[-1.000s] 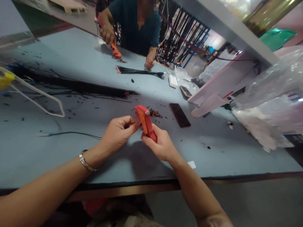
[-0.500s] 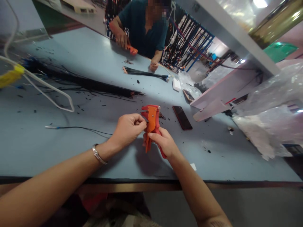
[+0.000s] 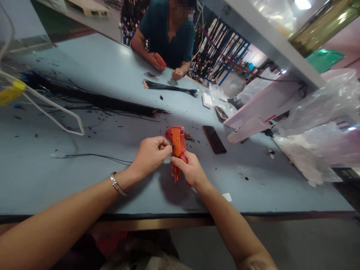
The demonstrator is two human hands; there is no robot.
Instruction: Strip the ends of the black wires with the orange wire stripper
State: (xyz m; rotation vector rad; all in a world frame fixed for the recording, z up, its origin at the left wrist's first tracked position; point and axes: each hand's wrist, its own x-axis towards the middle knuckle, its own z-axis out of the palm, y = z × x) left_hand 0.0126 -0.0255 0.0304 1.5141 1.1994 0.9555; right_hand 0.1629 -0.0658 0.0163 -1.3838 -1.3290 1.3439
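Observation:
My right hand (image 3: 191, 168) is wrapped round the handles of a red and orange wire stripper (image 3: 177, 142), held upright above the table with its jaws closed. Just left of the tool, my left hand (image 3: 153, 152) pinches a thin black wire (image 3: 95, 155). That wire trails out leftward behind the wrist and ends in a pale, blue-collared tip on the table. My left fingers are right at the stripper's jaw side. The wire's end between fingers and jaws is too small and covered to make out.
A long bundle of black wires (image 3: 112, 102) lies across the table, with a smaller bundle (image 3: 168, 86) beyond. A dark phone (image 3: 214, 139) and small scraps (image 3: 189, 137) lie right of the tool. Opposite sits a co-worker (image 3: 168, 35) holding a red tool. A white wire frame (image 3: 67, 112) stands left.
The stripper's jaws have gone from open to closed as my right hand squeezes the handles. My left hand keeps its pinch. The co-worker's tool hand has moved toward their other hand.

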